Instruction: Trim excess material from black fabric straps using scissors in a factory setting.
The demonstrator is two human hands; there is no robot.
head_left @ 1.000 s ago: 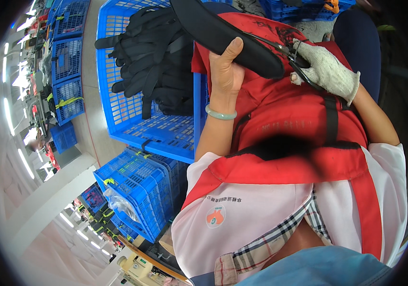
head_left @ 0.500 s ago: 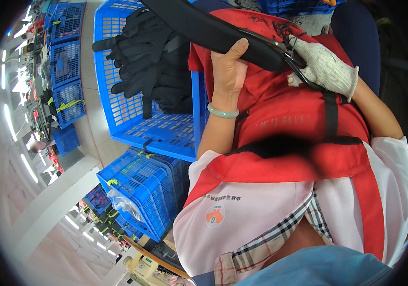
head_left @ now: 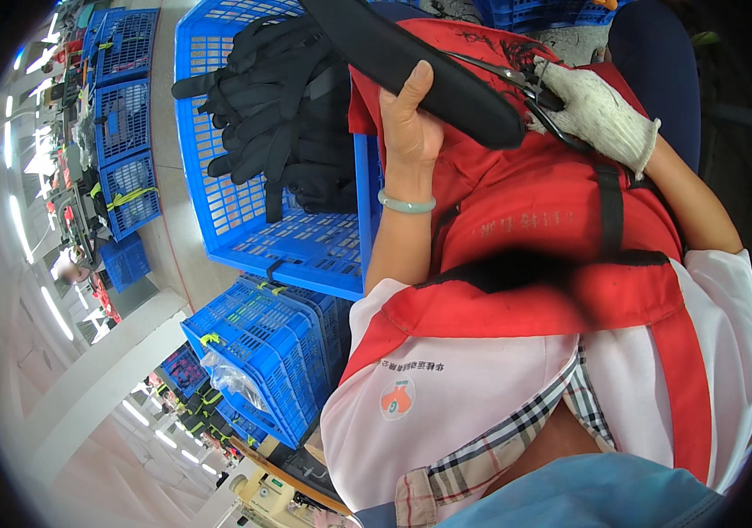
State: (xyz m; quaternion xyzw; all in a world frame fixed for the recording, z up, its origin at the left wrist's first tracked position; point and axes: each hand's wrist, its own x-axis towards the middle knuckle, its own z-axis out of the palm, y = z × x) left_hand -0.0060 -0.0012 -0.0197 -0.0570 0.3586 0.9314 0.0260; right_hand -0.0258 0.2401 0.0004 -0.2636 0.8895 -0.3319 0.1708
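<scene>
1. Head view: left hand (head_left: pixel 409 119) is bare, fingers curled round a long black padded strap (head_left: pixel 411 66), propping it up over the red apron (head_left: pixel 552 194), probably so the end sits steady for trimming.
2. Right hand (head_left: pixel 598 113), in a white knit glove, is closed round small scissors (head_left: pixel 517 88), tips right at the strap's lower end.
3. Left of the strap, a blue crate (head_left: pixel 218 202) holds a heap of black straps (head_left: pixel 284 114), within easy reach.

Blue plastic crates (head_left: pixel 253 352) stack at centre left; more crates (head_left: pixel 125 114) line the grey floor (head_left: pixel 165 176) at upper left.
</scene>
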